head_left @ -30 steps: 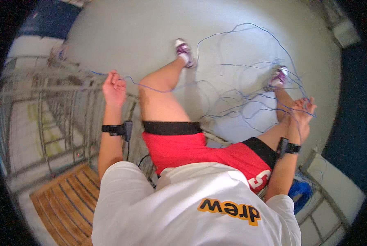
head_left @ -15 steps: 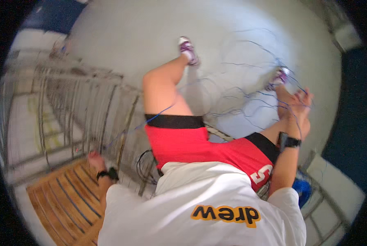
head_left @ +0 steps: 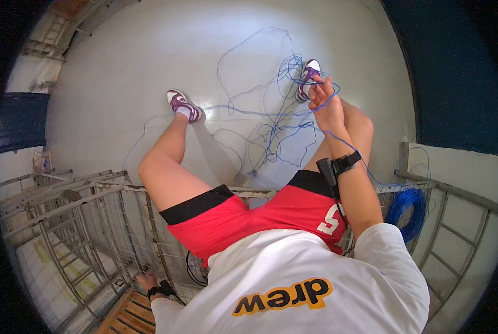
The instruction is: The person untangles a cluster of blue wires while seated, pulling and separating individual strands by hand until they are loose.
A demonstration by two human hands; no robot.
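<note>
My right hand (head_left: 328,106) is raised in front of my right shin, its fingers loosely curled with a thin blue cable (head_left: 333,133) looped around them. From this hand one strand runs back past my wrist toward a coil at the right. More of the cable lies in a loose tangle (head_left: 277,139) on the floor between my feet and around my right shoe. My left hand (head_left: 147,280) is low at the left, beside a metal wire-mesh panel (head_left: 143,228). Its fingers are partly hidden, and what they touch is not clear.
A thick coil of blue cable (head_left: 407,214) hangs by the metal frame (head_left: 455,234) at my right. A slatted wooden board (head_left: 131,317) lies below my left hand. Metal racks (head_left: 65,222) stand at the left. Dark blue panels (head_left: 444,72) line the wall at right.
My view has turned, shifting the scene. The strand that crossed my left thigh toward my left hand no longer shows there. My right hand stays raised with the cable around it.
</note>
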